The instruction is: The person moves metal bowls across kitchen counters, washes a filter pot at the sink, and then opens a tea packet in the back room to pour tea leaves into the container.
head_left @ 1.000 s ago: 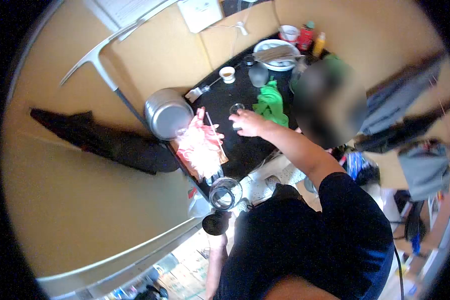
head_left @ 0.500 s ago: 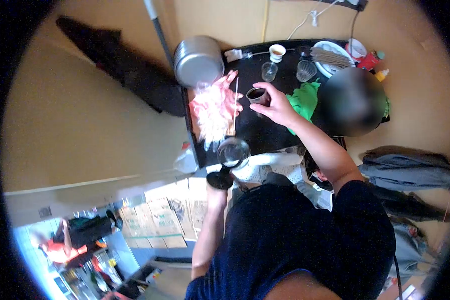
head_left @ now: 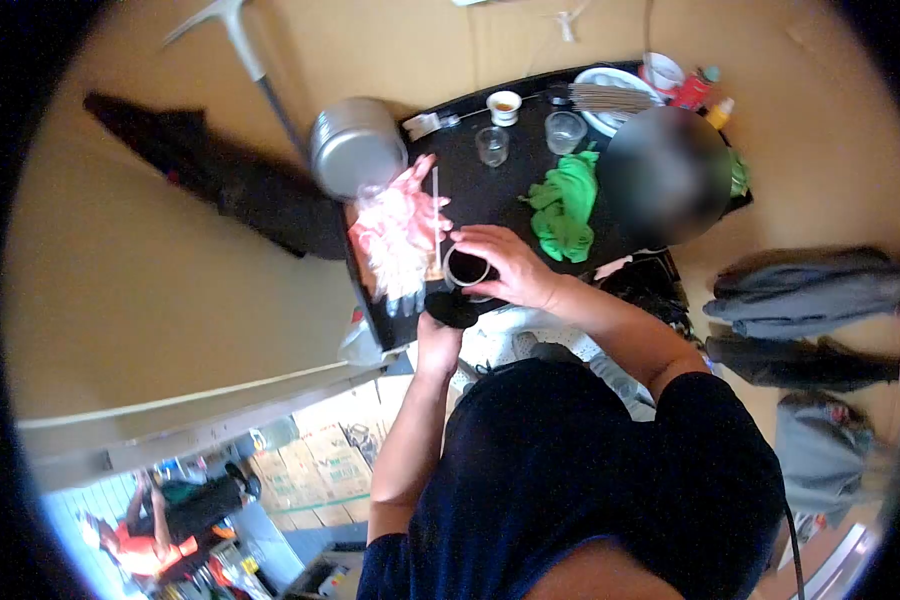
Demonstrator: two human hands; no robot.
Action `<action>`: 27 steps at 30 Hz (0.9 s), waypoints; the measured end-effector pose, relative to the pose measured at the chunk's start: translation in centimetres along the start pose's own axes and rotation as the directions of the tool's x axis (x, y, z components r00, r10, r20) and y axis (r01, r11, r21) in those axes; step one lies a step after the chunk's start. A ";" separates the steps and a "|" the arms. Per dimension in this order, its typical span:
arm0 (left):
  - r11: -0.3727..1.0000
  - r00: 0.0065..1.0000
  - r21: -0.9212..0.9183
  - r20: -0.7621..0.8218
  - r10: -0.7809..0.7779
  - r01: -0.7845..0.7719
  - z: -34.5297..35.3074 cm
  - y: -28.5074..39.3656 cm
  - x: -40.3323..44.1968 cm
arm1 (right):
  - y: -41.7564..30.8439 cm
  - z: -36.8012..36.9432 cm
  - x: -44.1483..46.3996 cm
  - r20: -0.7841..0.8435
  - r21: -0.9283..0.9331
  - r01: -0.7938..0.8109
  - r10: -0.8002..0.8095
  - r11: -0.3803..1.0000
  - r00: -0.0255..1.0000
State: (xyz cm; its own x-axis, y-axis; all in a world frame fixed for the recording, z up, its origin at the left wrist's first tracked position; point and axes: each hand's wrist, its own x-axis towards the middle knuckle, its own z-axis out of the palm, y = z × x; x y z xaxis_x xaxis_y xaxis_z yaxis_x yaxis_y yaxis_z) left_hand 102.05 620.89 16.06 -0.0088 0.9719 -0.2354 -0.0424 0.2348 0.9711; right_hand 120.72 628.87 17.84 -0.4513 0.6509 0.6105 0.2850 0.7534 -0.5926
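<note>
since the earlier frame, head view, the right hand [head_left: 505, 268] has brought the dark cup [head_left: 467, 266] close to the left hand [head_left: 438, 345]; thumb and fingers curve round its rim. the left grips a black round-ended handle [head_left: 451, 308]. the cup is lifted over the black table [head_left: 490, 200]; whether its contents have gone, i cannot tell.

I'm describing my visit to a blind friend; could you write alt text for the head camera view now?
A person's right hand grips a round, pale-rimmed vessel, dark inside, close to a round black piece in the left hand. Beyond, a black table holds a crumpled green cloth, pink gloves, two clear glasses and a small white cup.
</note>
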 end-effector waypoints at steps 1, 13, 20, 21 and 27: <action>0.999 1.000 0.039 0.009 0.014 -0.014 0.4 0.0 0.2 | 0.2 -0.4 -0.4 0.020 -0.015 -0.020 0.020 1.000 1.000; 0.994 0.998 0.094 0.016 -0.059 0.057 1.5 -1.2 3.4 | 0.1 -14.8 -7.2 -0.544 -0.589 -0.459 0.093 0.665 0.834; 0.989 0.990 0.053 0.005 -0.141 0.140 1.2 -4.9 5.7 | 9.6 -29.2 -7.5 -0.786 -0.469 -0.853 0.331 0.229 0.521; 0.984 0.984 0.020 -0.019 -0.175 0.176 1.3 -5.5 5.9 | 10.2 -29.6 -6.8 -0.760 -0.399 -0.882 0.447 0.252 0.472; 0.983 0.995 0.157 -0.045 -0.094 0.100 1.1 -6.5 6.2 | 9.3 -31.1 -5.5 -0.744 -0.184 -0.904 0.546 0.386 0.385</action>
State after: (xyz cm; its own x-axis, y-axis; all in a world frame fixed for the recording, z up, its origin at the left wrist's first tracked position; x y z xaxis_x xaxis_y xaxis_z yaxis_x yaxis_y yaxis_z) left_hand 103.32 625.41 8.35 -0.0496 0.9438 -0.3269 0.1139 0.3305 0.9369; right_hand 152.14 635.15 25.31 0.6115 0.7311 0.3025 0.6735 -0.2804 -0.6839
